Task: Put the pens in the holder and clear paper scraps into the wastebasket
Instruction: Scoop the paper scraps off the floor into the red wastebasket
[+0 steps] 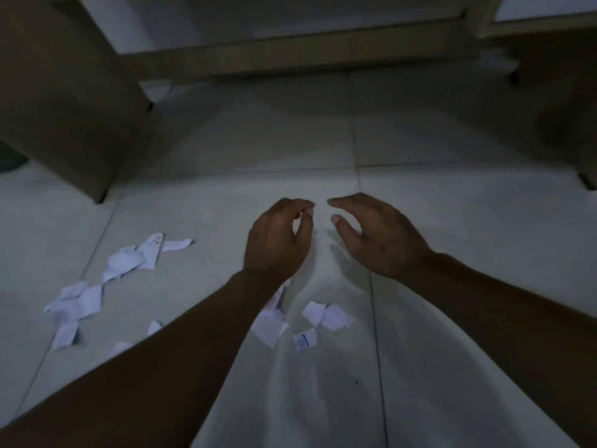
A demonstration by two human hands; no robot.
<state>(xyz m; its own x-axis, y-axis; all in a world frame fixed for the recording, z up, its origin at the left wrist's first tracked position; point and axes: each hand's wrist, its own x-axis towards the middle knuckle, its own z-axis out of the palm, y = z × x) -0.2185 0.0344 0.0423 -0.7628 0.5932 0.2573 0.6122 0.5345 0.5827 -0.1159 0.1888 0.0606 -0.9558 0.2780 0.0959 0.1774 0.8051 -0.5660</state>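
Torn white paper scraps lie on a pale tiled floor in dim light. One group of scraps (126, 260) trails down the left side, and a smaller cluster (326, 315) lies under my forearms, with one printed scrap (304, 340) among it. My left hand (277, 240) hovers above the floor with fingers loosely curled toward the thumb, and nothing shows between them. Close to its right, my right hand (378, 234) is held with relaxed, slightly bent fingers and holds nothing. No pens, holder or wastebasket are in view.
A wooden furniture panel (64, 101) stands on the left, its foot on the floor. A low wooden rail (290, 59) crosses the back, and another dark leg (584, 179) stands at the right edge. A green object (9, 156) peeks in at far left.
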